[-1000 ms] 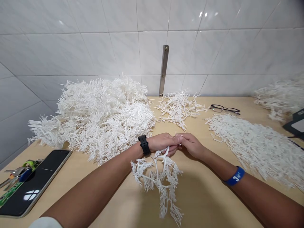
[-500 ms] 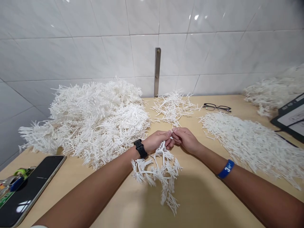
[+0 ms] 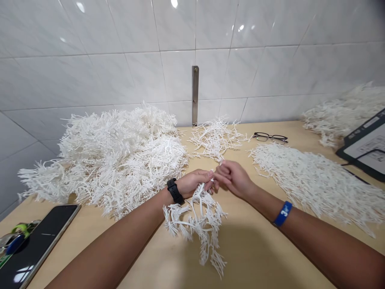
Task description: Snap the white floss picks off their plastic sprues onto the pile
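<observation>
A white branching spray hangs over the table, pinched in the left hand. The right hand is curled just beside; I can't tell what it grips. Eyeglasses lie farther back.

bar: metal, smooth, low sheen | tiles behind bar: smooth, glossy, marble-look | tabletop below bar: smooth, wood-look, faint sheen | branched piece below bar: matt, plastic-looking | heap left of bar: matt, plastic-looking, bristly-rough | phone lower left of bar: glossy, glass-like screen
</observation>
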`<control>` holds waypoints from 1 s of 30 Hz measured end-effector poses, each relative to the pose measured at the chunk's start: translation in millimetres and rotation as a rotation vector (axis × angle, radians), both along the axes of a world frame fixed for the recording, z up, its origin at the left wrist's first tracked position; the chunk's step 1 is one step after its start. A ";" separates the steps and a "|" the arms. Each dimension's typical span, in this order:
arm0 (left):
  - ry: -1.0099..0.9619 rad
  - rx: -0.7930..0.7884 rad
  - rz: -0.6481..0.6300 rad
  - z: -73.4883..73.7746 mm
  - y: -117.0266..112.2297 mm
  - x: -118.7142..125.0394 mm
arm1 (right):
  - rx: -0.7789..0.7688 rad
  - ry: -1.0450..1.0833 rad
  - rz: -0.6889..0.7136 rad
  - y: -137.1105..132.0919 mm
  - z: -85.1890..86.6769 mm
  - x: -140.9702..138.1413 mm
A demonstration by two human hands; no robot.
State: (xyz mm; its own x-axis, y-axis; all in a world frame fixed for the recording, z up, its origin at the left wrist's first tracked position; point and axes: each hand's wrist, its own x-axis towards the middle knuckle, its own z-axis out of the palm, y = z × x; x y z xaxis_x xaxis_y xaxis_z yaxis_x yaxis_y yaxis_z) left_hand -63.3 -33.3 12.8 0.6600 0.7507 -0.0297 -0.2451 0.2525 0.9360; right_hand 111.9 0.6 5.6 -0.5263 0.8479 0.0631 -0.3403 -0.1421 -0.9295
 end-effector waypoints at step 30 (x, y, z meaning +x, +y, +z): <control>-0.087 -0.165 0.322 3.7 3.6 3.8 | 0.034 0.138 -0.626 29.7 0.8 27.0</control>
